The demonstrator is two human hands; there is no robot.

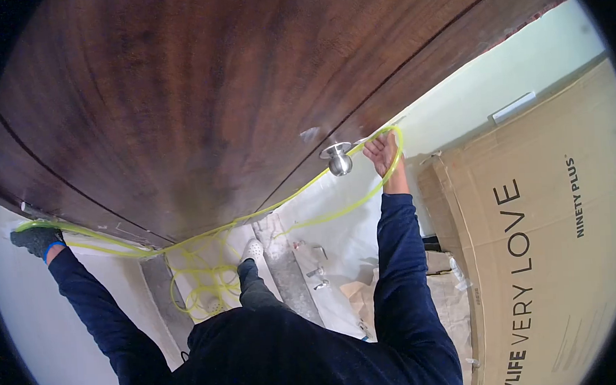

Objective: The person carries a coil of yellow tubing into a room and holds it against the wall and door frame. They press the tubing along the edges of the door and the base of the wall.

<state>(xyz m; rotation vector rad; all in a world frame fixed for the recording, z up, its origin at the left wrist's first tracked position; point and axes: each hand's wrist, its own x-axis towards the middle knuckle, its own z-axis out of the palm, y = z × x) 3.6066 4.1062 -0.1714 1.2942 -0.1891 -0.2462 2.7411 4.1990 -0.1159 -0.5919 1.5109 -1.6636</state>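
Note:
A thin yellow-green hose [291, 198] runs along the bottom of a dark brown wooden door [198, 94]. At the far left, my left hand [37, 239], in a dark glove, is closed on the hose beside the door's edge; its fingertips are partly hidden. My right hand [382, 152] is bare and raised near the round metal doorknob [339, 164]. The hose bends in a loop around this hand, held at the thumb with the fingers half curled. More of the hose lies in loose coils on the floor by my feet.
A large printed cardboard box [533, 236] stands on the right against a pale wall [510, 70]. Below my right arm are wall taps [317, 272] and brown paper [359, 298]. My foot in a white clog [253, 250] is beside a grey threshold [284, 260].

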